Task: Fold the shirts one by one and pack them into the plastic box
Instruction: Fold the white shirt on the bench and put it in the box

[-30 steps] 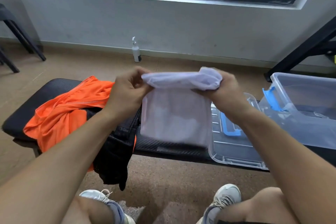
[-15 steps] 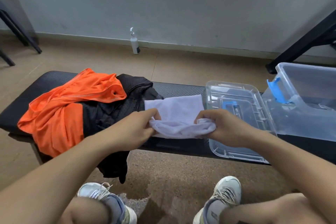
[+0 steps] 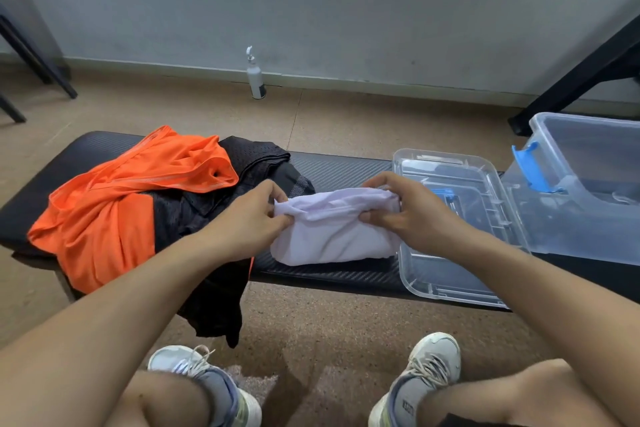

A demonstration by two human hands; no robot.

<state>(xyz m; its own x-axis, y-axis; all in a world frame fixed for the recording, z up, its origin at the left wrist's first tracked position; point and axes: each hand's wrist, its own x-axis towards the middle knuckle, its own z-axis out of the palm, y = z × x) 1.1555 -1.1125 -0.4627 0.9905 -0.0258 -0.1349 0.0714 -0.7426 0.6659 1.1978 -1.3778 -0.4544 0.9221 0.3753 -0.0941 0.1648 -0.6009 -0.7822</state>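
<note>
Here, both hands pinch the white shirt point(image 3: 332, 232): the left hand point(image 3: 249, 222) grips its left end, the right hand point(image 3: 408, 215) its right end, rolling the top edge over a small bundle that rests on the bench point(image 3: 332, 166). To finish well, I'd judge, keep both ends level and tuck the fold tight so it holds when lifted. Just right lies the lid point(image 3: 485, 184), touching the shirt's edge; the box point(image 3: 588, 184) stands beyond it, so the carry must clear the lid. Left, the orange shirt point(image 3: 114, 211) and black shirt point(image 3: 204, 218) wait unfolded. Farther off, a bottle point(image 3: 255, 74) stands by the wall.
</note>
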